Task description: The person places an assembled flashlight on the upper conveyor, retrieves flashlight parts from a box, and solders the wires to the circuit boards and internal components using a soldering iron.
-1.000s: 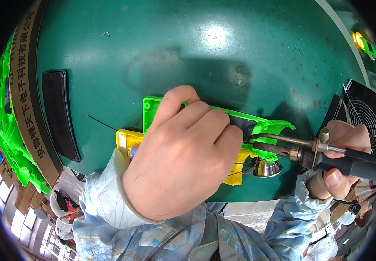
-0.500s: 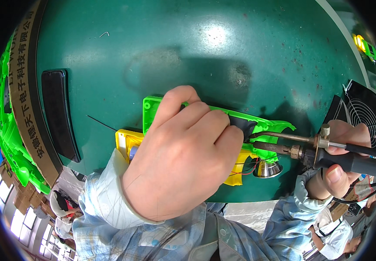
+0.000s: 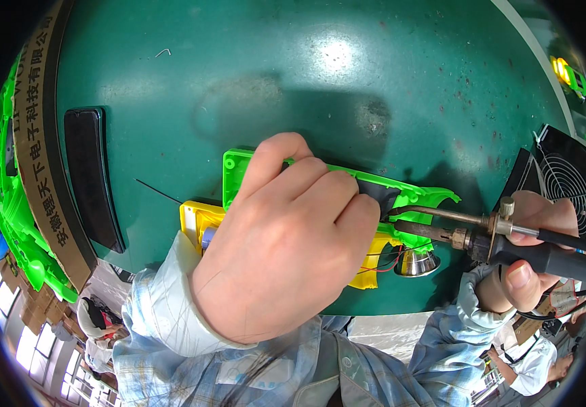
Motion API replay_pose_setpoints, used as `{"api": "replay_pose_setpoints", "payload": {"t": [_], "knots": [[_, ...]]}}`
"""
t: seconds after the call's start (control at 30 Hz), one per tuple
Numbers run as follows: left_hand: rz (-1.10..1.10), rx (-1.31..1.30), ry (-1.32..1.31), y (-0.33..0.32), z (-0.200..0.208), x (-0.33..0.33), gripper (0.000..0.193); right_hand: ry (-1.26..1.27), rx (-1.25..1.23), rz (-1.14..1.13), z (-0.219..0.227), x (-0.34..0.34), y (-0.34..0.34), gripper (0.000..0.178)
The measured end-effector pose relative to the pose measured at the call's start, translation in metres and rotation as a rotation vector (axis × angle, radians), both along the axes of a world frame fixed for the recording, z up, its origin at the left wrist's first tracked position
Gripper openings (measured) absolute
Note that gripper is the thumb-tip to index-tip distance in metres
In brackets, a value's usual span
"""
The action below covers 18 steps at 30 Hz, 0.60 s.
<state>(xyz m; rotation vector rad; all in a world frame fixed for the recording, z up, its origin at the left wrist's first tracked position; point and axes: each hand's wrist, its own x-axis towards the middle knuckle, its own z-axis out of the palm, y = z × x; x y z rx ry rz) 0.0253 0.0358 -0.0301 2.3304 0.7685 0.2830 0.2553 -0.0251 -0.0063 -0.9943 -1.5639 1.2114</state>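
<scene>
My right hand (image 3: 544, 211) grips a soldering iron (image 3: 544, 260) with a thin metal feed tube (image 3: 442, 214) clamped along it. The iron's tip points left, close to the fingertips of my left hand (image 3: 283, 237). With curled fingers, the left hand covers much of a green plastic shell (image 3: 235, 163) and a yellow plastic shell (image 3: 192, 216); what its fingertips pinch is hidden behind the knuckles. A dark piece (image 3: 378, 195) lies inside the green shell. Beneath the iron is a shiny metal cup (image 3: 419, 263), with thin red and black wires beside it.
A black phone (image 3: 91, 178) lies on the green tabletop (image 3: 293, 41) at left, beside a cardboard box edge (image 3: 42, 136) with green shells (image 3: 22, 230) beyond. A fan with a wire guard (image 3: 568, 173) stands at right. A small bent wire (image 3: 163, 52) lies at the back.
The soldering iron's handle and my right hand have shifted very slightly, while the tip stays at nearly the same place. My left hand and the shells have not visibly moved.
</scene>
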Motion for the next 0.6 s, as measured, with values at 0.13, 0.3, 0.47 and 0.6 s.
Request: {"api": "replay_pose_setpoints", "payload": {"t": [0.13, 0.3, 0.47, 0.6], "knots": [[0.011, 0.002, -0.01, -0.0011, -0.0011, 0.0005, 0.009, -0.111, 0.058, -0.068, 0.0007, -0.003, -0.0047, 0.035], [0.016, 0.005, -0.024, -0.0017, -0.0017, 0.0005, 0.009, -0.164, 0.101, -0.125, 0.0014, -0.0043, -0.0047, 0.036], [0.014, 0.01, -0.024, -0.0015, -0.0014, 0.0, 0.009, -0.141, 0.004, -0.1, 0.0044, -0.0044, -0.0042, 0.036], [0.01, 0.016, -0.024, -0.0017, -0.0015, 0.0, 0.009, -0.177, 0.016, -0.089, 0.0039, -0.0032, -0.0048, 0.036]]}}
